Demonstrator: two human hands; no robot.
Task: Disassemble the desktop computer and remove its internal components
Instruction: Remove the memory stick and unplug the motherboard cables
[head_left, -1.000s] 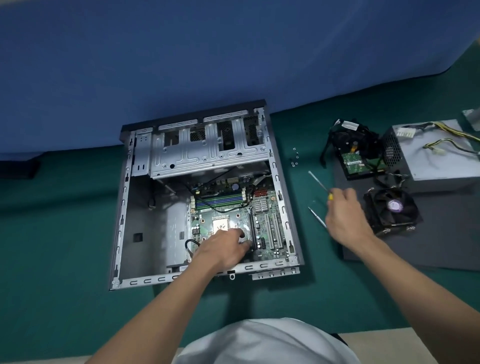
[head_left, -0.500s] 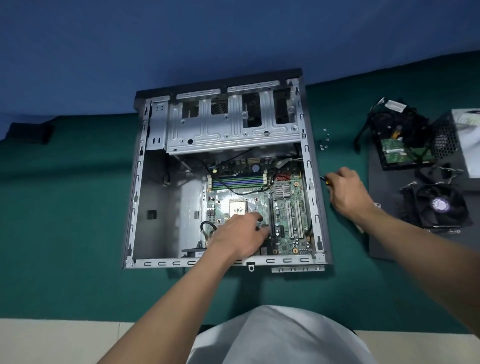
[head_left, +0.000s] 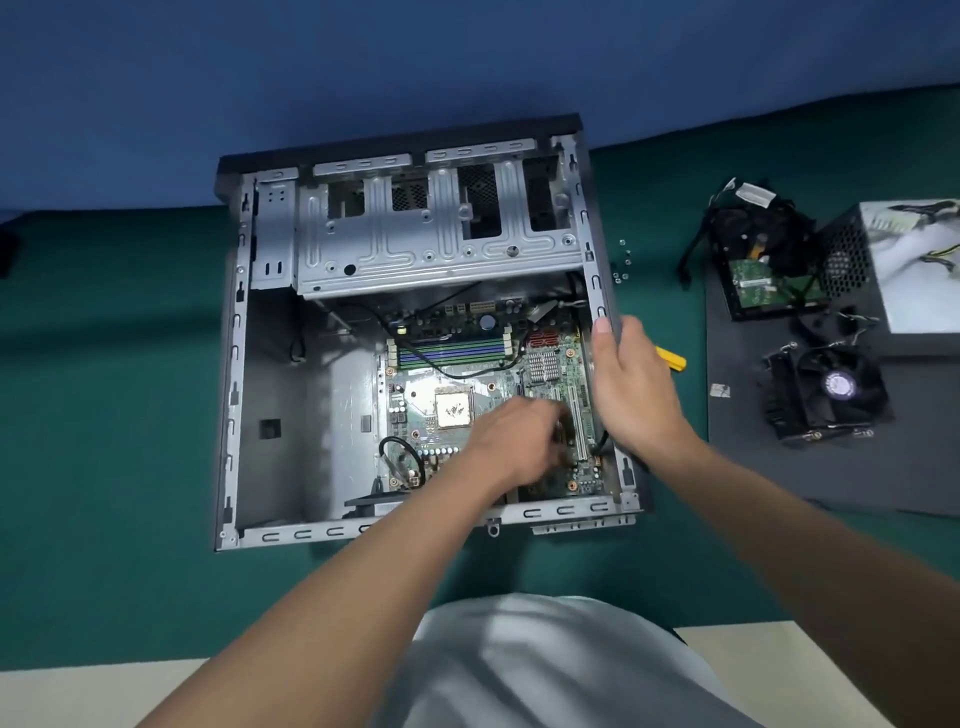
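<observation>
Right hand (head_left: 631, 395) had moved onto the right wall of the open grey steel computer case (head_left: 234, 364), thumb on its rim, grip hidden. Blurred left hand (head_left: 514, 441) lay on the green motherboard (head_left: 410, 415) inside, grip indiscernible. Board removal apparently underway; next, find remaining screws.

No words or numbers can be read. The fan (head_left: 831, 410) has a round purple sticker (head_left: 837, 384), and a white tag (head_left: 756, 195) sits on the cables (head_left: 727, 218) above the hard drive (head_left: 763, 291). Both are too blurry.

A green cloth (head_left: 114, 426) lies spread below a blue backdrop (head_left: 363, 67).
</observation>
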